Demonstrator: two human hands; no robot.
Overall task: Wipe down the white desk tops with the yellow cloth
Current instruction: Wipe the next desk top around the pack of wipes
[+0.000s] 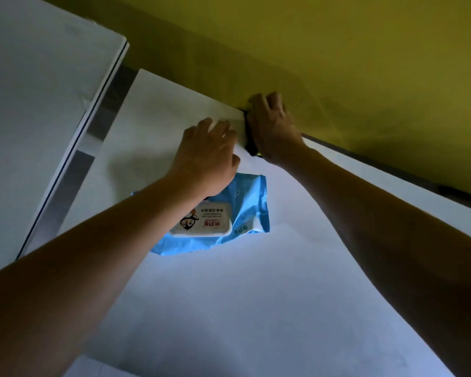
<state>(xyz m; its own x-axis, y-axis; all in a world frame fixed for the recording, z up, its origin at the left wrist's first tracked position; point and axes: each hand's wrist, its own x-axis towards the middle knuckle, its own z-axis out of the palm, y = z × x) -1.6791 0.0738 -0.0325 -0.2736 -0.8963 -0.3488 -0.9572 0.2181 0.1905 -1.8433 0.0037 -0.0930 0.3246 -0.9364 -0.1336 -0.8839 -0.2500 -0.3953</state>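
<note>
White laminate makes up the nearest surface, a broad white desk top (256, 308) that fills the lower and middle part of the view. Two bare forearms are seen reaching across it from the near edge, one from the lower left and one from the right.

One blue plastic pack of wet wipes (237, 213) with a white flip lid and a printed label lies flat on this desk top, about midway out. It is partly covered by the left wrist.

Beyond the pack, the left hand (210, 153) is held palm down with its fingers bent; something pale is seen at its fingertips, but whether it is gripped cannot be told. Just beside it, the right hand (272, 126) is set at the far edge of the desk top, fingers curled over a small dark object (249, 137) at that edge; what the object is cannot be told.

A second white desk top (38, 104) is seen to the left, set apart from the first by one narrow grey gap (93, 131).

Farthest off, one large olive-yellow panel (337, 50) rises behind the desk's far edge. A yellow cloth cannot be made out with certainty; the yellow surface under the right hand's fingers may be panel or cloth.
</note>
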